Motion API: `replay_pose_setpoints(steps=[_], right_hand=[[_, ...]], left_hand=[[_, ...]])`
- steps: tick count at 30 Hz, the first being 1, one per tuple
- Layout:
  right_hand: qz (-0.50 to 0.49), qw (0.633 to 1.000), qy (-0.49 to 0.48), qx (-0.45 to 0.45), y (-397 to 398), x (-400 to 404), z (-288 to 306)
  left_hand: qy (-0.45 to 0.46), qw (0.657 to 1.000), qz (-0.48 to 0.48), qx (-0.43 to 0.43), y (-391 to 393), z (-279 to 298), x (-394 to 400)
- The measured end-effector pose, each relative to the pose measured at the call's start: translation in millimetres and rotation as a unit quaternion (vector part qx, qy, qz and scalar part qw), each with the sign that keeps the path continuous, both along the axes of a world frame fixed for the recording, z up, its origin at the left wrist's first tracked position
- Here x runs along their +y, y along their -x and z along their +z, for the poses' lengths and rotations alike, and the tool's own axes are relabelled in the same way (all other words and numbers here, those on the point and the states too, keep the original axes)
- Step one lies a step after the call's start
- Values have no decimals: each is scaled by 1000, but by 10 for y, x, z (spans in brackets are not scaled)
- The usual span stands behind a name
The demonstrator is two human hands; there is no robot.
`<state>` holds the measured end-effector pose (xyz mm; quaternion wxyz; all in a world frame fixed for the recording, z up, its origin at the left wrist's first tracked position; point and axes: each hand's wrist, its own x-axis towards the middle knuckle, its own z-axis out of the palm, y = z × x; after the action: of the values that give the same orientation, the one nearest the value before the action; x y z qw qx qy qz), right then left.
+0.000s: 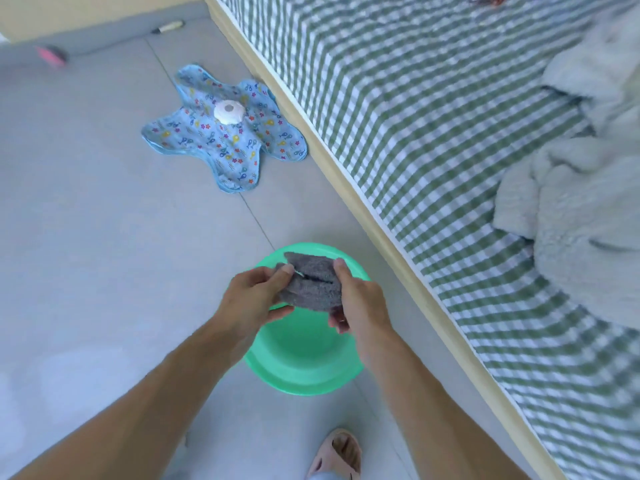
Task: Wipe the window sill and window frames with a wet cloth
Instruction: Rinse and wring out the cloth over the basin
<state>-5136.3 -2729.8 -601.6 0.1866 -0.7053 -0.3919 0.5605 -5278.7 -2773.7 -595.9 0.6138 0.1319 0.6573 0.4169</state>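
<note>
A grey cloth [313,282] is bunched between both my hands, above a green plastic basin [304,362] that stands on the grey tiled floor. My left hand [254,296] pinches the cloth's left end with thumb and fingers. My right hand [356,299] grips its right end, thumb on top. The cloth is folded, with a crease across its middle. No window sill or window frame is in view.
A bed with a green-and-white checked sheet [433,116] and a pale fleece blanket [585,202] runs along the right. A blue patterned star-shaped mat [194,133] with a white round object [228,111] lies on the floor ahead. My slippered foot [337,452] is below the basin.
</note>
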Motion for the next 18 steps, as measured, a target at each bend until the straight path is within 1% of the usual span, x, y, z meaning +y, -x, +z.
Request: replay_pose_setpoints(steps=[1,2,4,5,7,9,11,13,16,18], right_hand=[[37,999,23,-7,57,29,196],[57,998,34,7,90,39,325],[84,991,51,87,210,11,575],[104,987,53,108,285,-4,688],[131,985,33,105,554,-40,931],[104,990,-2,96,834,-70,1152],[52,993,-7,109,1193,-119,1423],[55,991,-15,117,1535,-195,1654],[152,983,-38,92,2232,-432,2002],[226,969,-68,65,2631,-627,2210]], left_hand=[[-7,1000,26,-5,80,224,-45],[-17,999,42,-4,147,373,-81],[-35,998,61,-8,305,672,-161],[-40,997,65,-11,393,819,-204],[-53,996,74,5,640,1128,-332],[-50,994,91,45,880,1412,-477],[-44,987,128,90,1204,1697,-675],[-42,977,168,122,1533,1928,-844],[-48,956,248,149,2253,2235,-1188],[-62,948,270,158,2701,2408,-1448]])
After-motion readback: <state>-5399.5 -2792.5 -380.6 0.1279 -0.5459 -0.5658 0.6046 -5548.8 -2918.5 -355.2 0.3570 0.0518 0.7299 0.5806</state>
